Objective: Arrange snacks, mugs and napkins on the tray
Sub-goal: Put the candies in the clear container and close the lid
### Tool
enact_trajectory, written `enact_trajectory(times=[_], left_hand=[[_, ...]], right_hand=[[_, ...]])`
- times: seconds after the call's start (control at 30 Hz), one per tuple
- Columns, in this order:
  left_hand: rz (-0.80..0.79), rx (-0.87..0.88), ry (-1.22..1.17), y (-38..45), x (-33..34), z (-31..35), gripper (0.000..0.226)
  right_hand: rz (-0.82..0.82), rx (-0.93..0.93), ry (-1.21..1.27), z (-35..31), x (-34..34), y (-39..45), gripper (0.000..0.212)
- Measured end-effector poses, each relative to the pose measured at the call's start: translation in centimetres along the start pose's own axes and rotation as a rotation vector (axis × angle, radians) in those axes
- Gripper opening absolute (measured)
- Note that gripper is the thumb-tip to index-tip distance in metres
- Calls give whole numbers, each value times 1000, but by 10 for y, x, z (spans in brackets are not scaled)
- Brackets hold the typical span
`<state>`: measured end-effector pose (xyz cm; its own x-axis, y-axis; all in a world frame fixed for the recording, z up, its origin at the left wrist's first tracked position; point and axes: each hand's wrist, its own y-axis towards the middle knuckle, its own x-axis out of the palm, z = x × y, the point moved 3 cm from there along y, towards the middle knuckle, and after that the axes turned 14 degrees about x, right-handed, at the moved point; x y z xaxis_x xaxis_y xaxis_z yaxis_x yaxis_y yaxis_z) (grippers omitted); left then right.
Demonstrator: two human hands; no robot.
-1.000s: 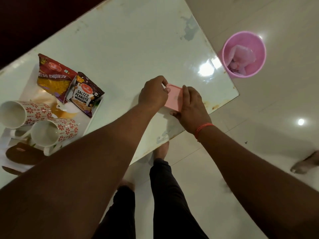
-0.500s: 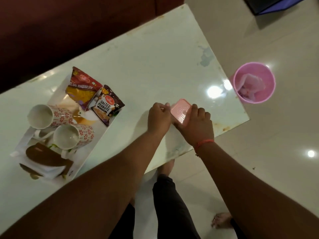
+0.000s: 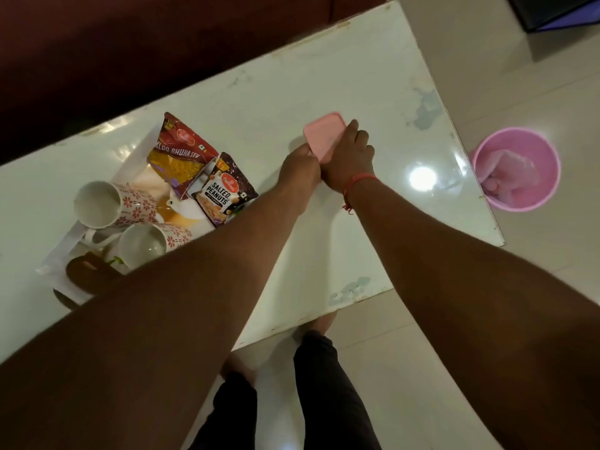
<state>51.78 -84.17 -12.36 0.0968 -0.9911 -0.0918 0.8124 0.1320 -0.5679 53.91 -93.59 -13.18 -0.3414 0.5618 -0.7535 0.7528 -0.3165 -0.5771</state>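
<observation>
Holding the flat pink rounded-rectangle plastic box (image 3: 323, 135) tilted above the white glossy table (image 3: 324, 76), right hand (image 3: 349, 157) wrapped round its edge, left hand (image 3: 300, 168) pinching the near corner, probably to open it; white tray (image 3: 65, 245) sits far left

both hands meet near the table's (image 3: 324, 76) right end: right hand (image 3: 352, 157) grips a pink flat case (image 3: 323, 134), left hand (image 3: 300, 172) pinches its near corner. by the left end, a tray (image 3: 136, 157) holds two floral mugs (image 3: 110, 204) on their sides, an aloo bhujia sev packet (image 3: 181, 154) and a salted peanuts packet (image 3: 224, 193).
</observation>
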Motion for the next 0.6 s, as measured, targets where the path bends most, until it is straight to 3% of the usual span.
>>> enact_trajectory(times=[0.3, 0.6], left_hand=[[-43, 73, 113, 6, -5, 1, 34], [-48, -27, 175, 2, -13, -3, 41]], right_hand=[[16, -4, 43, 5, 3, 3, 109], [-31, -36, 28, 9, -6, -8, 126]])
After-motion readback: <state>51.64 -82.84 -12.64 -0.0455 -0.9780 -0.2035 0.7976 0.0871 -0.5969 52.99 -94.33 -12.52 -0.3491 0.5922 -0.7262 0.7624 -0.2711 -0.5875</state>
